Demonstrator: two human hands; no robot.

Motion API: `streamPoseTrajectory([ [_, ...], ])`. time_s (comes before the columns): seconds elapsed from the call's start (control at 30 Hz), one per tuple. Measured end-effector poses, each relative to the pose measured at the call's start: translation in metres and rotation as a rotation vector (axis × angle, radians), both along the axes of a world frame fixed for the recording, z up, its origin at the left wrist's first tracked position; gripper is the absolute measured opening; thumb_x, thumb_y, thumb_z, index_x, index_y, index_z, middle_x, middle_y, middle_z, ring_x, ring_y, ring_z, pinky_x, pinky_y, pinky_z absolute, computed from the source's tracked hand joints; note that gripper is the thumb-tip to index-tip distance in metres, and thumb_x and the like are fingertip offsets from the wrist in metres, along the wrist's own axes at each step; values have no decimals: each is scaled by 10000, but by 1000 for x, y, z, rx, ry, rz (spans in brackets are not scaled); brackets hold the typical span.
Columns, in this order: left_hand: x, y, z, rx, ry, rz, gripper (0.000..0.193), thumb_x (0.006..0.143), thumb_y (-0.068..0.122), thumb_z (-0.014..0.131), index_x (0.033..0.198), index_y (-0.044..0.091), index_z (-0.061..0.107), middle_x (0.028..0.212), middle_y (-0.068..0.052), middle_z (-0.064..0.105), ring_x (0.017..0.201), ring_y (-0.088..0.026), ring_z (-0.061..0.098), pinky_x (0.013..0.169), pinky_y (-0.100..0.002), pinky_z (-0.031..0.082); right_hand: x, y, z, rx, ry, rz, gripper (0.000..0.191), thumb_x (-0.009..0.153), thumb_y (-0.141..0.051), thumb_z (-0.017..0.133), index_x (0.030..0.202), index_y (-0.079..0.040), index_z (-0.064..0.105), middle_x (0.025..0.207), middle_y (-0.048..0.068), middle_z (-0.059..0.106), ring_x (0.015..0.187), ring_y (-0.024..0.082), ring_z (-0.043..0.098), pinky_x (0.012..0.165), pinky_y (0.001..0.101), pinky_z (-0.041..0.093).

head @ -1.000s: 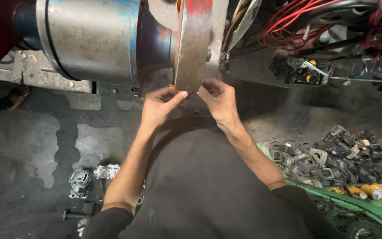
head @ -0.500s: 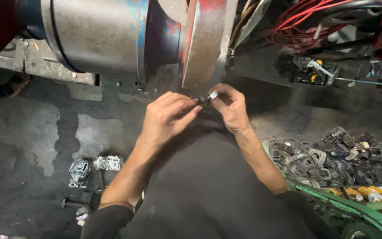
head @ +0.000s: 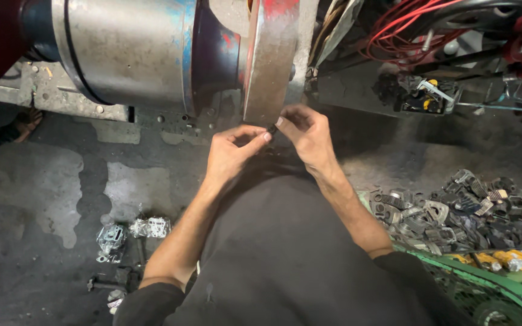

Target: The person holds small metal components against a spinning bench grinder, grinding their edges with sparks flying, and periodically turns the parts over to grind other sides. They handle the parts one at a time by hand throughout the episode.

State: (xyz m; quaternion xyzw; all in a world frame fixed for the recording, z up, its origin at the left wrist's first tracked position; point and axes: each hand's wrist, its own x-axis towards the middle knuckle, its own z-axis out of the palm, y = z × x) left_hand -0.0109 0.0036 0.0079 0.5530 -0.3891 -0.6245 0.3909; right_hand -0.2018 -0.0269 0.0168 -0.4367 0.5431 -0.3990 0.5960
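Part [head: 271, 128], small and dark, pinched between left hand [head: 232, 154] and right hand [head: 306, 136], touching wheel [head: 270, 60] at 12 o'clock; castings [head: 460, 208] at 3 o'clock.

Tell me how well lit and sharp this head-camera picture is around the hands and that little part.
Head view: light falls on the left hand, right hand and the metal drum, which shows a soft sheen; the small dark part pinched between them is too tiny to make out; the corners sink into shadow.
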Motion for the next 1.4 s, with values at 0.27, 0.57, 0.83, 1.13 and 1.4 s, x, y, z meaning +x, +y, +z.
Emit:
streamPoseTrajectory([
  [0.27, 17, -9, -4, -22, 4, 18, 271, 897, 247, 810, 1055, 28, 795, 901, -14, 778, 800, -43, 667, 710, -223, 533, 12, 1, 9, 15, -66, -47, 132, 944, -46, 735, 1047, 31, 707, 963, 44, 734, 893, 86, 673, 801, 242, 538],
  [0.57, 20, -9, 16, -123, -86, 9, 214, 879, 168, 836, 1041, 38, 786, 895, -25, 791, 798, -78, 705, 726, -253, 574, 12, 20, -12, 18, -199, -121, 170, 963, -20, 713, 1118, 28, 663, 992, 56, 685, 877, 105, 640, 773, 273, 531],
  [0.83, 16, 14, 73, -848, -376, -85, 187, 863, 50, 852, 1016, 49, 747, 1004, -79, 767, 893, -230, 741, 801, -310, 587, -18, 40, -29, -296, -449, 122, 141, 1033, -91, 677, 1099, -20, 575, 1054, 89, 650, 1013, 168, 614, 914, 321, 501],
  [1.13, 1, 9, 37, -268, -191, 48, 218, 904, 147, 821, 1083, 30, 776, 904, -24, 791, 807, -73, 736, 735, -248, 593, -12, 21, -18, -185, -80, 23, 114, 1006, -41, 679, 1101, 0, 632, 1037, 34, 624, 950, 80, 595, 867, 244, 495],
  [1.4, -6, 4, -10, 73, 184, 86, 285, 900, 221, 796, 1080, 2, 775, 901, -22, 762, 766, -75, 690, 678, -235, 577, 4, -2, 1, -72, 153, 20, 120, 955, -69, 722, 1039, 13, 703, 891, 0, 702, 795, 46, 626, 681, 218, 493],
])
